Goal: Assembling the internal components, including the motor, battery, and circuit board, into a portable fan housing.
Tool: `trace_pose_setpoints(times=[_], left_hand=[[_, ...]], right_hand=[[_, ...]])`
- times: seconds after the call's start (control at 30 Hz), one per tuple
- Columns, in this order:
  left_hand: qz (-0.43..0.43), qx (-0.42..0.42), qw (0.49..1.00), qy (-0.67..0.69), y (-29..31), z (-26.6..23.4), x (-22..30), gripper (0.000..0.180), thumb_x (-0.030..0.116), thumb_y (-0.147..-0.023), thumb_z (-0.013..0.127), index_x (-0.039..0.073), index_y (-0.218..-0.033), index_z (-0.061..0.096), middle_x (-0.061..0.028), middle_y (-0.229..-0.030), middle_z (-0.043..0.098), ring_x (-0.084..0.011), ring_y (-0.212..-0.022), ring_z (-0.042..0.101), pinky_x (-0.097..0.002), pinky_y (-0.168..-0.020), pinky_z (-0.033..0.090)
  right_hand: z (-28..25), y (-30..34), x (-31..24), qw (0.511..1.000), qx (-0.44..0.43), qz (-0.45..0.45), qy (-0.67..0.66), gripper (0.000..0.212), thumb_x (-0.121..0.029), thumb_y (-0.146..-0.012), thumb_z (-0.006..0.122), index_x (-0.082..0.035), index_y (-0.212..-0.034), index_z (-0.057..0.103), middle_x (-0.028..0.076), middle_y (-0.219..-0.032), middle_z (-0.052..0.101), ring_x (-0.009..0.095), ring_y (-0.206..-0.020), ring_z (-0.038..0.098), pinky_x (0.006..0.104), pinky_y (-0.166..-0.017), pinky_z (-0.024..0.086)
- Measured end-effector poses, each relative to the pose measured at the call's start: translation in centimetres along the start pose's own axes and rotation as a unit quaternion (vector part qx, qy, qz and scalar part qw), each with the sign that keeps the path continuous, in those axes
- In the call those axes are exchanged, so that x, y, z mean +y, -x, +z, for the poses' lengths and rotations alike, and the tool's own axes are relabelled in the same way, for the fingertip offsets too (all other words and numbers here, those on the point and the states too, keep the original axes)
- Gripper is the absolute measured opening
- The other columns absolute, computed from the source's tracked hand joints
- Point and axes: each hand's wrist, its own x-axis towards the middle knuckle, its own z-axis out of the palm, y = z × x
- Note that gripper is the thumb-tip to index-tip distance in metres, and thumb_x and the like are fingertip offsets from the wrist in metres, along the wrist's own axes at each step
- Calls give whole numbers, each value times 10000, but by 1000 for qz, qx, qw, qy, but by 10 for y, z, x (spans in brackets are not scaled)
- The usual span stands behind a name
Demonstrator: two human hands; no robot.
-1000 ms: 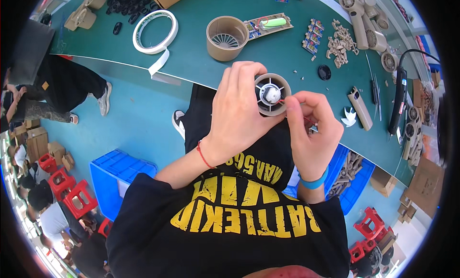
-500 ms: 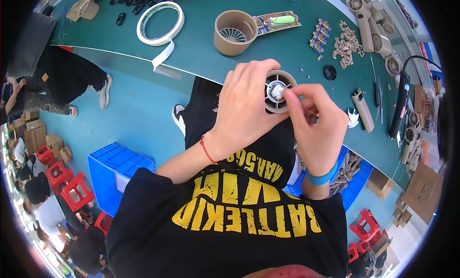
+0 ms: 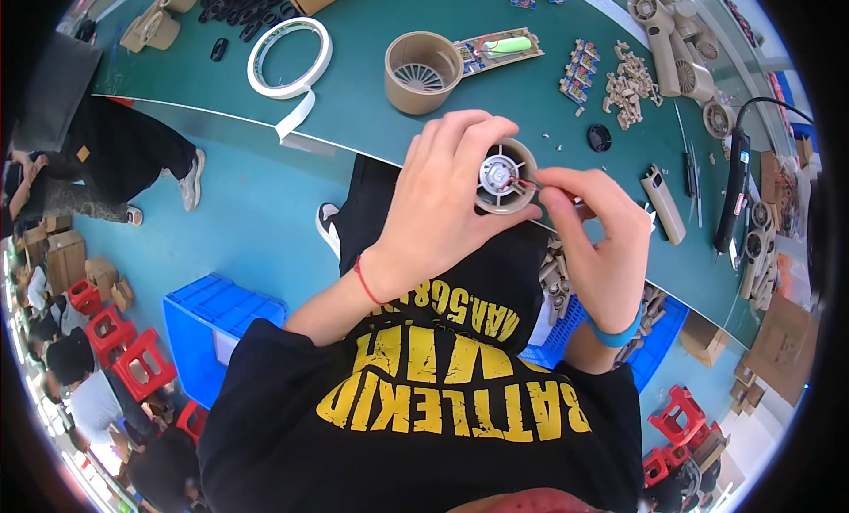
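Note:
My left hand (image 3: 447, 190) is wrapped round a beige ring-shaped fan housing (image 3: 520, 150), above the table's near edge. A white round motor (image 3: 499, 172) sits at the centre of its spokes. Red wires (image 3: 523, 184) run from the motor to the right, and my right hand (image 3: 594, 217) pinches them between thumb and forefinger. Just beyond my hands stands a beige cylindrical fan shell (image 3: 423, 73) with a grille at its bottom. Attached to it is an open handle half (image 3: 478, 62) with a circuit board and a green battery (image 3: 508, 45).
On the green table (image 3: 354, 128) lie a roll of white tape (image 3: 256, 62), small circuit boards (image 3: 579, 71), a pile of beige parts (image 3: 628, 88), a black cap (image 3: 600, 138) and a handle piece (image 3: 663, 203). A black soldering iron-like tool (image 3: 732, 199) hangs at right. Blue crates (image 3: 212, 305) flank me.
My right fingers have drawn back from the motor to the housing's rim and now hold the red wires out. The housing has shifted slightly left in my left hand.

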Motion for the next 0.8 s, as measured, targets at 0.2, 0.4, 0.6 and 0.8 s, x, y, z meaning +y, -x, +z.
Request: trace_pose_setpoints(times=[0.2, 0.4, 0.6, 0.8], left_hand=[[43, -43, 998, 13, 1, -3, -9, 611, 119, -671, 890, 65, -1167, 536, -158, -1278, 526, -352, -1135, 558, -417, -947, 470], [38, -84, 995, 30, -5, -19, 3, 510, 165, -740, 839, 72, -1137, 533, -150, -1273, 508, -361, -1145, 521, -433, -962, 434], [94, -121, 986, 70, -19, -23, -2, 282, 58, -841, 706, 38, -1086, 568, -161, -1275, 539, -352, -1166, 527, -423, -979, 439], [46, -141, 977, 151, -12, -19, -9, 163, -33, -882, 620, 8, -1036, 586, -171, -1243, 587, -256, -1071, 611, -344, -894, 501]], right_hand=[[-10, 14, 18, 997, 12, 56, -50, 140, 37, -851, 712, 16, -990, 710, 56, -894, 704, 97, -789, 655, 222, -689, 511], [1, 11, 22, 967, 26, 71, -243, 144, 66, -876, 681, 48, -1018, 699, 92, -953, 699, 139, -869, 687, 231, -754, 543], [21, 3, 26, 957, 43, 17, -287, 180, 64, -874, 686, 28, -1047, 721, 99, -969, 718, 149, -880, 698, 246, -779, 562], [31, 7, 26, 937, 76, 74, -332, 145, 53, -831, 741, 1, -967, 734, 65, -919, 713, 127, -853, 681, 234, -766, 544]])
